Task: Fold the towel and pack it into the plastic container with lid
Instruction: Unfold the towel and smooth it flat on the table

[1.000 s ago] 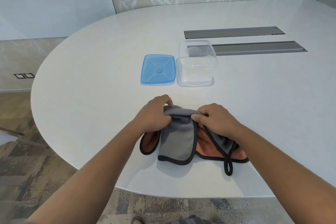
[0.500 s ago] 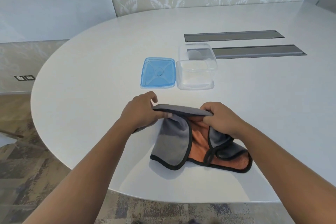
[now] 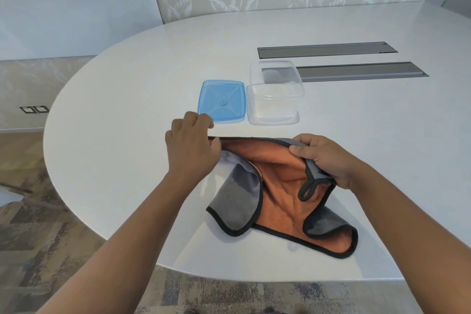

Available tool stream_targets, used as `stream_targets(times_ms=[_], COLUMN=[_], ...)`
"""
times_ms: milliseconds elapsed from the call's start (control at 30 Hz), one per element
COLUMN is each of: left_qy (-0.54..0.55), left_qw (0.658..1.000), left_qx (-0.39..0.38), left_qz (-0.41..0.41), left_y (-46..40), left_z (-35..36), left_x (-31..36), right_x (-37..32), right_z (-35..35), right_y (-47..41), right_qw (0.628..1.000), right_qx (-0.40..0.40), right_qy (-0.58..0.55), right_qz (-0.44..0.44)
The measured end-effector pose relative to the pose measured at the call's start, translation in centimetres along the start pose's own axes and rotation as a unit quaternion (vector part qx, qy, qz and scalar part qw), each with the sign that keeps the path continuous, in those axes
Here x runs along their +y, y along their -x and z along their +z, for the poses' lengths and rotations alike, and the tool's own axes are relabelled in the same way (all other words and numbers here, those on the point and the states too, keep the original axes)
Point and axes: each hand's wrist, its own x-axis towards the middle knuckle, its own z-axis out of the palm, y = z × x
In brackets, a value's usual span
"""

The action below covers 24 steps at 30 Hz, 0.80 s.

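while both hands (image 3: 193, 145) pinch it, the towel (image 3: 280, 194) sags open.

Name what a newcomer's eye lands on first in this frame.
First, the orange-and-grey towel with black edging, rumpled near the front edge of the white oval table, its far hem pinched between the left hand and the right hand. Behind it, a square blue plastic lid lies flat beside an open clear plastic container, which holds nothing visible.
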Motion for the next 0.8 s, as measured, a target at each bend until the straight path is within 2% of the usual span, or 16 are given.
stream_targets(times_ms=[33, 67, 100, 133, 200, 233, 333, 467, 533, 600, 633, 700, 767, 800], left_qy=[0.021, 0.053, 0.086, 0.101, 0.068, 0.049, 0.022, 0.074, 0.116, 0.15, 0.169, 0.216, 0.261, 0.276], left_qw=[0.998, 0.994, 0.992, 0.993, 0.982, 0.974, 0.968, 0.958, 0.949, 0.945, 0.944, 0.937, 0.925, 0.919], left_qx=[0.051, 0.07, 0.043, -0.023, -0.173, -0.22, -0.249, -0.275, -0.291, -0.289, -0.285, -0.273, -0.273, -0.276], left_qz=[0.036, 0.067, 0.076, 0.063, 0.025, 0.013, 0.008, 0.015, 0.011, 0.007, 0.001, -0.019, -0.042, -0.051], left_y=[0.4, 1.0, 1.6, 2.2, 3.2, 3.7, 4.6, 5.2, 5.0, 4.9, 4.8, 4.7, 4.5, 4.4], left_z=[-0.3, -0.6, -0.8, -0.7, 0.2, 0.9, 2.5, 3.4, 3.6, 3.7, 3.7, 3.8, 3.9, 3.8], left_x=[0.8, 1.8, 2.9, 4.0, 5.4, 5.6, 5.5, 5.3, 5.1, 4.9, 4.9, 4.8, 4.6, 4.5], right_x=[0.1, 0.2, 0.4, 0.5, 0.7, 0.9, 1.3, 1.3, 1.3, 0.9, 0.5, -0.3, -0.1, 0.4], right_z=[-0.1, -0.1, -0.1, -0.1, 0.0, 0.0, 0.0, -0.1, 0.5, 1.8, 2.8, 4.9, 6.5, 6.9], right_y=[-0.2, -0.3, -0.5, -0.6, -0.8, -0.9, -1.0, -0.9, -0.7, 0.0, 0.3, 1.0, 1.2, 1.2], right_qw=[1.0, 1.0, 0.999, 0.998, 0.993, 0.99, 0.969, 0.945, 0.891, 0.827, 0.821, 0.848, 0.871, 0.866], right_qx=[0.015, 0.028, 0.042, 0.055, 0.081, 0.091, 0.113, 0.117, 0.178, 0.246, 0.251, 0.189, 0.095, 0.06], right_qy=[0.0, 0.006, 0.016, 0.033, 0.08, 0.108, 0.222, 0.304, 0.416, 0.491, 0.485, 0.455, 0.457, 0.477], right_qz=[0.006, 0.013, 0.018, 0.021, 0.022, 0.016, -0.008, -0.004, -0.03, -0.119, -0.167, -0.196, -0.153, -0.136])
